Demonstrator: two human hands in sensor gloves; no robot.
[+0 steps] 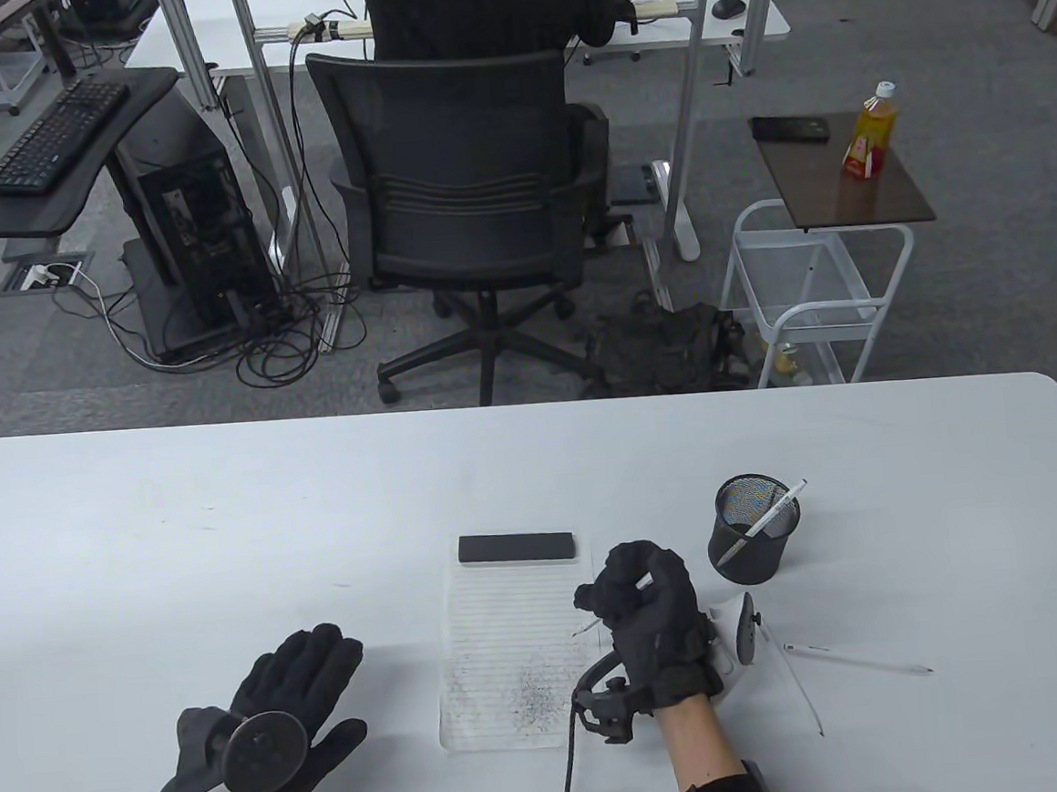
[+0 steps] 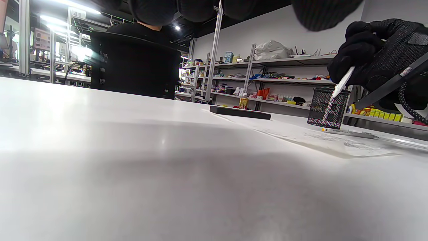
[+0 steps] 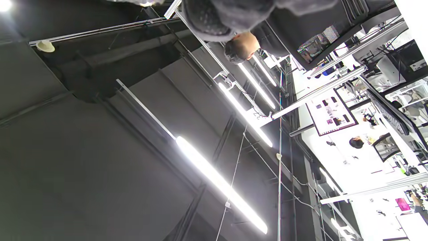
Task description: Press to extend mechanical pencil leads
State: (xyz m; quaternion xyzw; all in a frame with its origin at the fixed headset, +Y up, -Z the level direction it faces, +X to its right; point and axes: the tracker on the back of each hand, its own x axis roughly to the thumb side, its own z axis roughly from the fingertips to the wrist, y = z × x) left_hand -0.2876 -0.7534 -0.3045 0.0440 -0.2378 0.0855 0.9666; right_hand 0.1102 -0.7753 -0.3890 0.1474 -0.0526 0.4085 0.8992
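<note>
My right hand (image 1: 641, 602) grips a white mechanical pencil (image 1: 642, 580), its tip pointing down-left over the lined paper (image 1: 512, 653). The hand and pencil also show in the left wrist view (image 2: 342, 82), raised above the table. My left hand (image 1: 283, 699) rests flat and empty on the table, left of the paper. Two more white pencils (image 1: 855, 660) lie on the table right of my right hand. Another pencil (image 1: 771, 512) stands in the black mesh cup (image 1: 754, 529). The right wrist view shows only the ceiling.
A black eraser block (image 1: 516, 547) lies on the top edge of the paper. The paper carries grey scribble marks (image 1: 534, 693). The white table (image 1: 228, 529) ends at its far edge, with an office chair (image 1: 467, 200) and a person beyond.
</note>
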